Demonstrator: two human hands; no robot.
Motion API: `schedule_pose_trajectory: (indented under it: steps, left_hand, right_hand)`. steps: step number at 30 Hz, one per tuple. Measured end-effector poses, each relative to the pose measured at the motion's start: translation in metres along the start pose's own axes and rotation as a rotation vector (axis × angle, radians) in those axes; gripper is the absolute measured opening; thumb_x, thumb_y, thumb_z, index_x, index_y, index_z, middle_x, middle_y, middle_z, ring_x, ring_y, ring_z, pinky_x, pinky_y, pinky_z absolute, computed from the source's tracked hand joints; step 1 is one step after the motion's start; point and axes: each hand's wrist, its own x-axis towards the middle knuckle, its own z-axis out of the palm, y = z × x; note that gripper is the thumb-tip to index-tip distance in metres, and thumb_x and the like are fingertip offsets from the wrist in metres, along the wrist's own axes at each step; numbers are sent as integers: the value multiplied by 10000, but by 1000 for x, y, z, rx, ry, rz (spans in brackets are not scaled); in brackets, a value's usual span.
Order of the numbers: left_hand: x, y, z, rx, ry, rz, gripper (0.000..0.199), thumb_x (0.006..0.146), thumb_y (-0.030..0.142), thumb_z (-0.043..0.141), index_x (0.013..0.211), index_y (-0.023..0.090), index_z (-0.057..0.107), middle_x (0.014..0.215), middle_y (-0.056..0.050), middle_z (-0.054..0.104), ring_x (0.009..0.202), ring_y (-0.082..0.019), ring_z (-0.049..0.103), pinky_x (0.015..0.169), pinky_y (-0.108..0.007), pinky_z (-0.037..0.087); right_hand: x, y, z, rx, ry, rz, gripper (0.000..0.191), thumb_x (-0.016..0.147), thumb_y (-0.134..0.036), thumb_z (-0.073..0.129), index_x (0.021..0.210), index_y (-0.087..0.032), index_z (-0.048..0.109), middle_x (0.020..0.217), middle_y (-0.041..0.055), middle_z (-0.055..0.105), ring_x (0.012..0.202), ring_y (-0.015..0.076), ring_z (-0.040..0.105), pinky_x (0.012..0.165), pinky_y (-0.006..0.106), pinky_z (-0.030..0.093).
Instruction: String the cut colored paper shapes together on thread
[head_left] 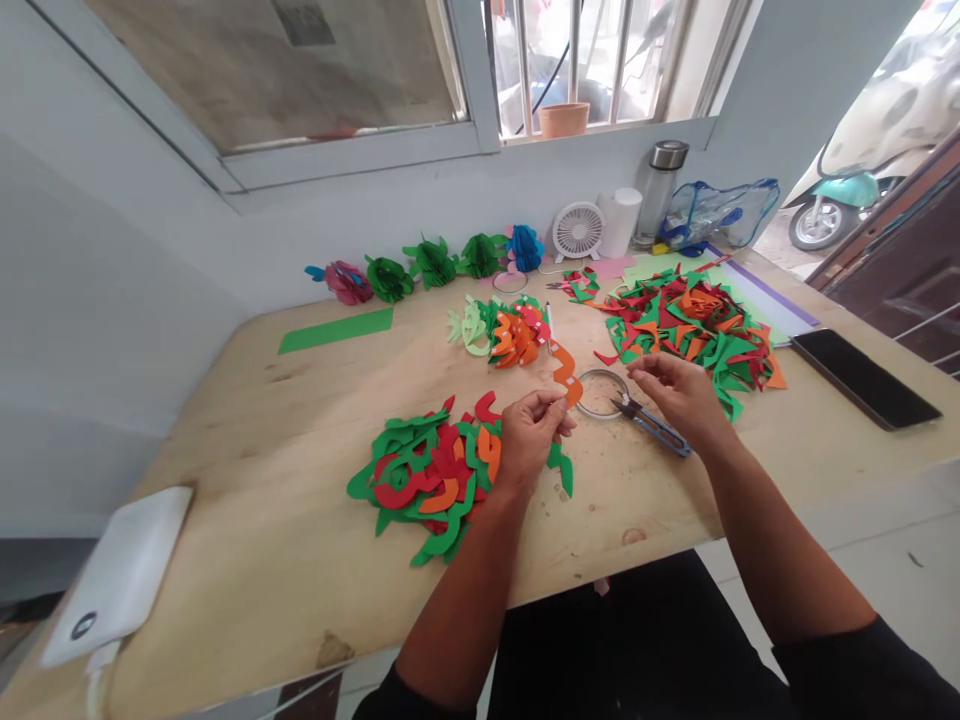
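Observation:
My left hand [531, 435] pinches the lower end of a wavy orange paper cutout [564, 362], which bears small white squares. My right hand [679, 395] hovers to the right with thumb and fingertips closed together; anything between them is too small to make out. Between the hands lie a thin grey ring [600, 416], like a roll of tape, and snips [656, 430] with a blue-grey handle, their tip over the ring's edge. Under and left of my left hand spreads a pile of green, red and orange cutouts [427, 475].
Behind the hands sits a smaller pile of cutouts [517, 335]. Paper scraps [690, 320] heap at the right, beside a phone [862, 378]. Folded paper figures [433, 262], a small fan [577, 232] and a glass bottle [660, 195] line the wall. A white power bank [124, 570] lies front left.

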Motion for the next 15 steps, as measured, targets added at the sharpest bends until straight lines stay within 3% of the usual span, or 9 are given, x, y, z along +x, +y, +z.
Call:
schedule_pose_trajectory:
  steps: [6,9,15]
  left_hand:
    - [3,-3,0,0,0,3,188,673,312,672,740,139,642,509,11,613,427,-70,525,420,-169,378]
    - [3,-3,-1,4,0,-8,183,673,309,669,734,140,637,511,11,615,429,-72,528,419,-170,380]
    - [3,-2,0,20,4,-8,197,664,319,681,732,138,645,508,6,614,427,-77,529,427,-179,391]
  right_hand:
    - [10,27,-7,-493,-141,-52,132,780,-236,527,796,-213,656,758,14,675,666,154,580,607,257,387]
    - [12,33,-5,-603,-217,-79,153,798,-227,509,824,-219,659,769,25,678,683,164,590,598,257,373]
    - [10,37,-1,-700,-246,-100,188,820,-214,492,900,-239,660,886,28,698,823,195,620,614,256,365]
